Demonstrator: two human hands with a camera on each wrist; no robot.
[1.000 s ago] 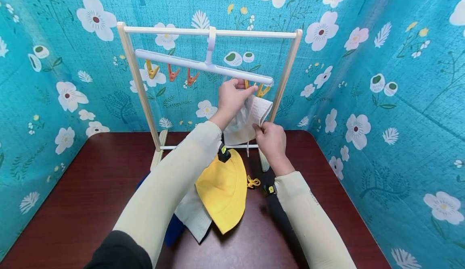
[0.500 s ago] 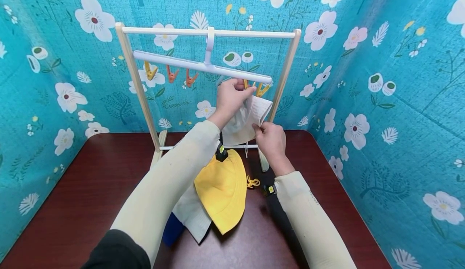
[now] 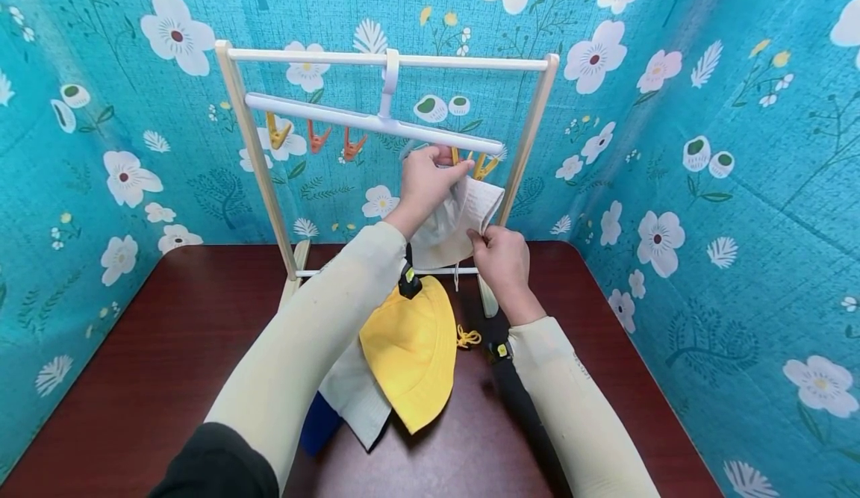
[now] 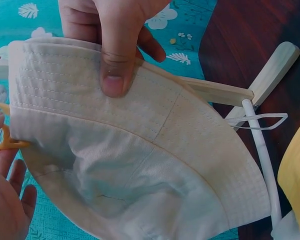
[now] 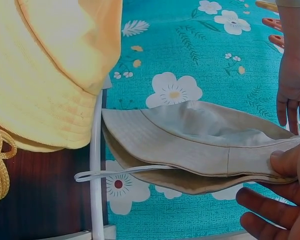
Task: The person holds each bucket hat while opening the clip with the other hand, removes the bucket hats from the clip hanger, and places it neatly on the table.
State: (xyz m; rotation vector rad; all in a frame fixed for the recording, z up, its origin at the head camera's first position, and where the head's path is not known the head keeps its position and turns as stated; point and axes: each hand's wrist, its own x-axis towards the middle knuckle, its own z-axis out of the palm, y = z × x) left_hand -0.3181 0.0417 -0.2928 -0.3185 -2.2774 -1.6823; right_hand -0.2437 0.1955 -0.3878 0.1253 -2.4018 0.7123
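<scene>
A cream bucket hat (image 4: pixel 140 130) hangs sideways below the right end of a white clip hanger (image 3: pixel 363 119). My left hand (image 3: pixel 430 188) is up under the hanger bar, pinching a yellow clip (image 4: pixel 7 142) between thumb and fingers. That clip's end lies right at the hat's edge in the left wrist view. Lower down, my right hand (image 3: pixel 504 259) pinches the brim, thumb on the outside and fingers behind it, as the right wrist view shows. A second yellow clip (image 3: pixel 485 167) sits at the hanger's right end, just above the brim. A thin cord loop (image 5: pixel 125 171) dangles from the hat.
A wooden rack (image 3: pixel 255 162) carries the hanger, which tilts down to the right. One yellow and two orange clips (image 3: pixel 317 136) hang on its left half. Below, a yellow hat (image 3: pixel 416 356) overlaps a pale hat (image 3: pixel 359 397) and something blue (image 3: pixel 319 425) on the dark red table (image 3: pixel 134 349).
The hanger and my left hand have shifted very slightly left. Both hands keep the same holds, and the hat stays almost still.
</scene>
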